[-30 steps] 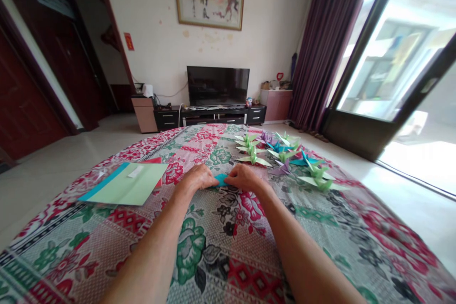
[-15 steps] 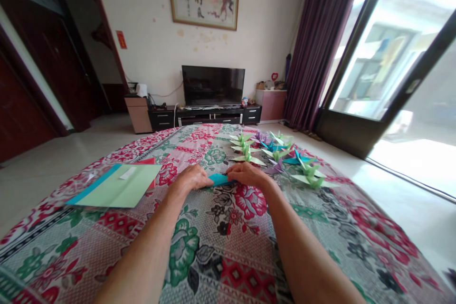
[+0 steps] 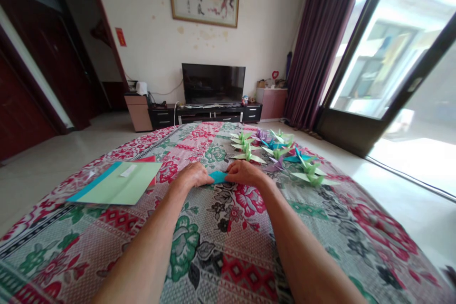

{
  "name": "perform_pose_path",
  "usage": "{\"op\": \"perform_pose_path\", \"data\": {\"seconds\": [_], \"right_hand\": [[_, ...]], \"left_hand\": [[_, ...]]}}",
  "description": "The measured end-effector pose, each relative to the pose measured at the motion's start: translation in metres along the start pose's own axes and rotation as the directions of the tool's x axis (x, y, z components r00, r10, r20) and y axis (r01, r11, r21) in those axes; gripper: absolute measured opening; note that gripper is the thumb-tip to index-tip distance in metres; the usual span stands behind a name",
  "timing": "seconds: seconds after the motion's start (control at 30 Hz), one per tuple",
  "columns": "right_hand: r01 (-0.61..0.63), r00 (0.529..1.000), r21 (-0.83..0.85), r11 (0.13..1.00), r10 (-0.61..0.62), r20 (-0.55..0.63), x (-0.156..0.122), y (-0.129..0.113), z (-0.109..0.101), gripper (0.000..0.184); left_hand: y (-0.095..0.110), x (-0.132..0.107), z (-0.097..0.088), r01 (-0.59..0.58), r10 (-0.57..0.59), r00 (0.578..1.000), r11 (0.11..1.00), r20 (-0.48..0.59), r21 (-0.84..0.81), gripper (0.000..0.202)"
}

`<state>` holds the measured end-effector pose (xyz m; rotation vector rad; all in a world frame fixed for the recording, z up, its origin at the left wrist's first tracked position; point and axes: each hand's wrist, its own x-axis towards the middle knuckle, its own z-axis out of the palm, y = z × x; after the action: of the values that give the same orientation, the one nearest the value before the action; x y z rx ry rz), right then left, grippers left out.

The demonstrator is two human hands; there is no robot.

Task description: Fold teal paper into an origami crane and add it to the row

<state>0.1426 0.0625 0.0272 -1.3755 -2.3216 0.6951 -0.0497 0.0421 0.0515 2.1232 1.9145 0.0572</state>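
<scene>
Pinching a small folded piece of bright blue paper [image 3: 218, 177] at both ends, out over a red, green and grey floral tablecloth [image 3: 245, 247]; gripping its left end with the left hand [image 3: 195, 174], with fingers bunched together and clamped on the paper; doing pretty much the same at the right end with the right hand [image 3: 245, 173], with fingers curled in close and clamped there too; can't make out the single fingertips, too small and partly hidden; can't tell either about flat on the cloth versus lifted a touch; spotting a bunch of light green, purple and blue folded paper cranes [image 3: 248, 155] beyond and to the right of the right hand, in loose rows with wings spread; over to the left, apart from the left hand, seeing a flat stack of paper sheets [image 3: 114, 190], with light green on top, a blue strip along the left edge, red peeking out at the far right, plus a small white slip [image 3: 127, 171] on it; farther back, a black flat-screen TV [image 3: 213, 84] on a low black stand [image 3: 164, 118].
</scene>
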Motion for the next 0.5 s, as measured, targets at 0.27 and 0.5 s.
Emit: {"op": "perform_pose_path", "data": {"seconds": [0.27,0.5], "right_hand": [[0.022,1.0,0.003,1.0,-0.022,0.011,0.002,0.003,0.003,0.022],[-0.012,1.0,-0.061,0.998,0.012,-0.009,0.002,-0.001,0.006,0.018]], "left_hand": [[-0.005,0.006,0.005,-0.004,0.004,1.0,1.0,-0.01,-0.001,0.033],[-0.013,0.015,0.012,-0.029,0.029,0.999,0.999,-0.019,-0.015,0.034]]}}
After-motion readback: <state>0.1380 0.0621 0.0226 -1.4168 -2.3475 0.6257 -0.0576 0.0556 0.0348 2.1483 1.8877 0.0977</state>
